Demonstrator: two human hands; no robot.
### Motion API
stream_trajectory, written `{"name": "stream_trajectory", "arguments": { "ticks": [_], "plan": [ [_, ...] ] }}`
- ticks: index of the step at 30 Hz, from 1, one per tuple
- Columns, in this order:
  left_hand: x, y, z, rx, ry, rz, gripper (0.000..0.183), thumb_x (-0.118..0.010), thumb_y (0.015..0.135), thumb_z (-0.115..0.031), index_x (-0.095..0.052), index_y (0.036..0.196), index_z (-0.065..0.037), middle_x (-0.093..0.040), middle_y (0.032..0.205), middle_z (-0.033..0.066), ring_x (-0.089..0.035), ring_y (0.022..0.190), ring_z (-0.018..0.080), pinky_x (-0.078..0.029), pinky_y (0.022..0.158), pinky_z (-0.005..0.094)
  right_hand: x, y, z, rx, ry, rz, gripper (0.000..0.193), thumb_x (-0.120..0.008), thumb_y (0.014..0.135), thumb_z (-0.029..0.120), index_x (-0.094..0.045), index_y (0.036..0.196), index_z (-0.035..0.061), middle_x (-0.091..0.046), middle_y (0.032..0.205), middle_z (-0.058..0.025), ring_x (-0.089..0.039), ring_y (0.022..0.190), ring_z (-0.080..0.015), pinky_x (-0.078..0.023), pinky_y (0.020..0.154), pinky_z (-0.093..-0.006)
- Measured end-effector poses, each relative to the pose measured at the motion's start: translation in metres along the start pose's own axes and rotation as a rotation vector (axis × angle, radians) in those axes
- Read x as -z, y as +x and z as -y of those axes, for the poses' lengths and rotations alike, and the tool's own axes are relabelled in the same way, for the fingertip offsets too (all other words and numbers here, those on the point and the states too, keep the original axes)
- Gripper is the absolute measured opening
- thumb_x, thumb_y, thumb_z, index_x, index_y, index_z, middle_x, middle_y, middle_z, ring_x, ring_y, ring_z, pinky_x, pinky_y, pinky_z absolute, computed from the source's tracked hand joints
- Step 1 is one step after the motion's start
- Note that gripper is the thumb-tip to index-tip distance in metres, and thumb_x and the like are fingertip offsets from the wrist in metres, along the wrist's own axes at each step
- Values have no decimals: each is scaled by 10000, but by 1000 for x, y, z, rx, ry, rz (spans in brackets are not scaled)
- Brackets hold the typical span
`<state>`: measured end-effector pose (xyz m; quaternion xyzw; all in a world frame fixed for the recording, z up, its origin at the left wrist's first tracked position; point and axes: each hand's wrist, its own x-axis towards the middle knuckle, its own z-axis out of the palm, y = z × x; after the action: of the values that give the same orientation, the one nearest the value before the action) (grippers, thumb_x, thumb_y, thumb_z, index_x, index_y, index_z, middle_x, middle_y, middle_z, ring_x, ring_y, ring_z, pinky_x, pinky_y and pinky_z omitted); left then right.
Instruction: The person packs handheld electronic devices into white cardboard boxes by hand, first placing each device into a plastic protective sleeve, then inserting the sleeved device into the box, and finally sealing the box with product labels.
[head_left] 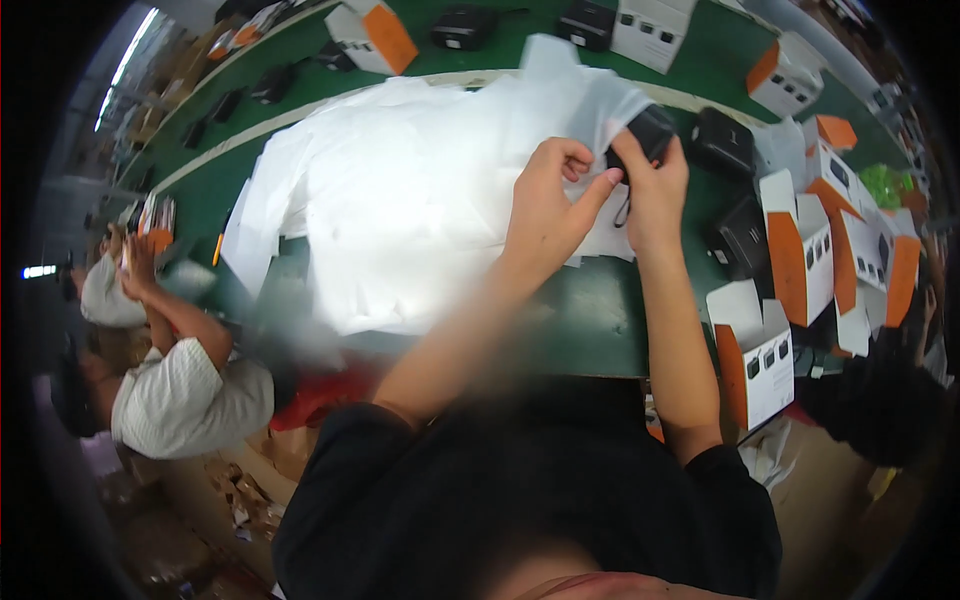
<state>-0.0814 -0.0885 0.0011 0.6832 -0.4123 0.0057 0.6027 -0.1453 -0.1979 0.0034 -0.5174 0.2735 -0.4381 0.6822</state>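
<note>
In my right hand (658, 195) is a small black boxy device or case (655, 128) with a thin wrist strap (622, 213) hanging below it. Over its far left side lies a translucent white plastic bag (590, 98), which partly covers it. My left hand (545, 205) is closed at the bag's near edge, its fingers curled and its thumb reaching toward the black device. Beneath both hands spreads a wide pile of white bags or sheets (400, 200).
Black cases (722, 143) and open white-and-orange boxes (768, 365) crowd the right of the green table (600, 310). More boxes (370, 38) and black cases (464, 27) stand along the far side. An orange pen (218, 248) lies left. A person in a light shirt (190, 400) sits at left.
</note>
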Motion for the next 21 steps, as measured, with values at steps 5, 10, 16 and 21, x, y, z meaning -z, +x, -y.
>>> {"name": "stream_trajectory", "arguments": {
  "ticks": [5,10,16,21],
  "plan": [
    [-1,12,1,-3,-8,114,154,-717,918,-133,-648,968,-5,-670,899,103,-609,767,179,-459,662,298,0,3,-1,-17,104,-39,404,-819,847,172,-609,1143,-5,-647,1022,-50,-592,853,-113,-497,771,-262],
    [-16,14,-15,52,-90,23,114,-650,967,-122,-635,952,-11,-617,811,53,-572,748,140,-461,675,288,-8,0,14,102,307,-70,306,-694,951,150,-608,1191,-20,-624,1072,-55,-585,978,-122,-468,878,-261],
    [11,81,-33,575,-776,111,168,-623,999,-200,-658,956,-42,-628,824,16,-571,768,86,-479,738,253,49,15,30,242,-342,159,544,-711,884,153,-517,1363,-16,-583,1289,-135,-559,1194,-254,-493,957,-357],
    [-2,97,-65,289,-499,648,170,-677,955,-158,-691,1017,0,-663,863,27,-620,817,87,-504,755,242,14,22,19,166,-672,202,718,-816,773,276,-530,1390,45,-621,1295,-201,-617,1207,-329,-486,1011,-398]
  ]
}}
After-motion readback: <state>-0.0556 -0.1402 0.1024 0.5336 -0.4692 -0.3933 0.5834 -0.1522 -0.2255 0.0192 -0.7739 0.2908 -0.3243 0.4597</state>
